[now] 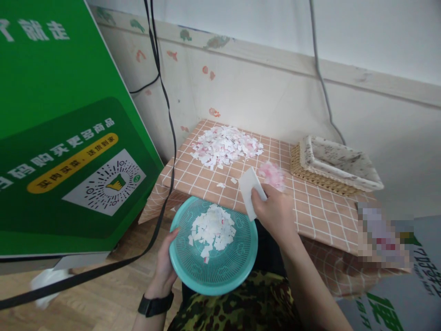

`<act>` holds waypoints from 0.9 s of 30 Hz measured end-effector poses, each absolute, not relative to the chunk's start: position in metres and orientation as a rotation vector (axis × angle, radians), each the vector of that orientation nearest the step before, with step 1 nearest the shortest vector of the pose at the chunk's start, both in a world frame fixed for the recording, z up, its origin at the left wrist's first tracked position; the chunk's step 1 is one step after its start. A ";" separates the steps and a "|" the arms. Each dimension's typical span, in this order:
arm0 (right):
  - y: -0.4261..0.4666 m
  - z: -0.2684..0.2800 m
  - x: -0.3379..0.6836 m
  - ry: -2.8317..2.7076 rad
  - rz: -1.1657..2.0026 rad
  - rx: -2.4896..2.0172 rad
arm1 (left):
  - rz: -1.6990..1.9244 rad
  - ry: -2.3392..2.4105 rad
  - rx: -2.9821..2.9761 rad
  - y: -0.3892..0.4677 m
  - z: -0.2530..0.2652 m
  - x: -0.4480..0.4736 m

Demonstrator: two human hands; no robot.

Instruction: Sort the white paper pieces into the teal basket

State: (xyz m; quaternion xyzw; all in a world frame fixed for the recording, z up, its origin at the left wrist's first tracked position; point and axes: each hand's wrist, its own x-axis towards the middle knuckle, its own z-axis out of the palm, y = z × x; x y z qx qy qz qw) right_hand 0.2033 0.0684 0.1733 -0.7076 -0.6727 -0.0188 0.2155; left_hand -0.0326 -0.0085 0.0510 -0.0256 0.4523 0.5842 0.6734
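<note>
My left hand point(167, 264), with a black band on its wrist, grips the left rim of a teal plastic colander point(237, 262). Torn white paper scraps point(213, 230) lie heaped inside it. The colander is just in front of the table's near edge, over my lap. My right hand point(274, 207) is closed on a flat white rectangular piece point(248, 186), held over the table edge beside the colander's right rim. A larger heap of white and pink paper scraps point(225, 145) covers the table's far left. Past my right hand sits a small pink and white pile point(272, 172), partly hidden.
A checked brown cloth point(317, 216) covers the table. At its back right stands a woven basket point(339, 163) with a fabric lining. To the left rises a large green panel point(65, 119). A black strap point(168, 138) hangs down in front of it. A wall closes off the back.
</note>
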 end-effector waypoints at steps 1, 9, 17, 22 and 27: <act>0.069 0.175 0.202 -1.894 -0.045 -1.939 | 1.315 1.018 -0.058 -0.008 0.051 -0.033; 0.064 0.179 0.210 -1.837 -0.091 -2.005 | 1.310 1.024 -0.054 -0.007 0.052 -0.035; 0.069 0.179 0.204 -1.922 0.076 -1.909 | 1.323 1.015 -0.052 -0.007 0.052 -0.034; 0.068 0.180 0.204 -1.862 0.053 -1.899 | 1.324 1.016 -0.047 -0.007 0.052 -0.037; 0.060 0.172 0.205 -1.792 -0.116 -1.967 | 1.340 1.033 -0.024 -0.005 0.052 -0.041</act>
